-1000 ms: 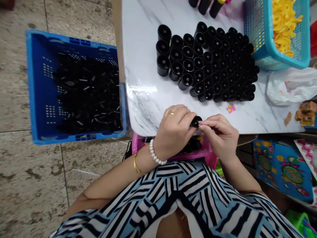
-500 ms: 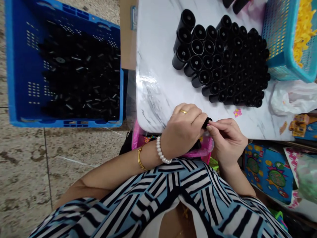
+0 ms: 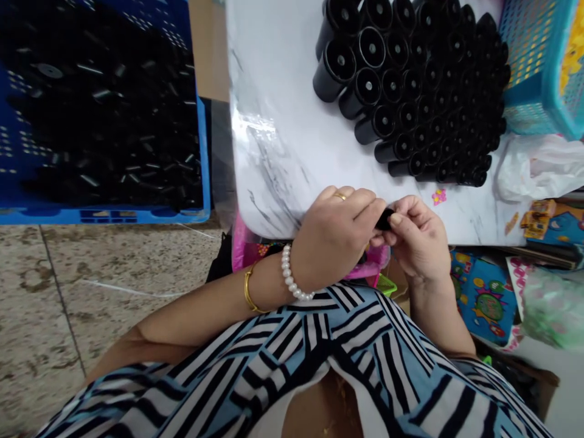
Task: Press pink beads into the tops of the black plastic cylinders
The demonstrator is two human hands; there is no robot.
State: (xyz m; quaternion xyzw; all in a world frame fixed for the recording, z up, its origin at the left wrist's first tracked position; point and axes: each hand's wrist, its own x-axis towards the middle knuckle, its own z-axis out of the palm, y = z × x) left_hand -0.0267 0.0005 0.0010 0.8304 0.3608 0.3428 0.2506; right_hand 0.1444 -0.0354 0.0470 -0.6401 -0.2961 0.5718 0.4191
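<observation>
My left hand (image 3: 333,234), with a gold ring and a pearl bracelet, is closed around a small black tube (image 3: 384,218) at the near edge of the white marble table (image 3: 283,140). My right hand (image 3: 420,240) pinches the tube's other end with its fingertips. Most of the tube is hidden between the two hands. Behind them on the table stands a tight cluster of several upright black tubes (image 3: 410,91), open ends up.
A blue crate (image 3: 104,109) full of loose black tubes sits on the tiled floor at the left. A teal basket (image 3: 538,67) with yellow pieces stands at the table's far right, a white plastic bag (image 3: 538,167) beside it. A pink tray (image 3: 292,249) lies under the table edge.
The view has shifted, so crate and tube cluster sit higher and nearer. Both hands stay together on the black tube at the table edge, the right fingers slightly re-gripped.
</observation>
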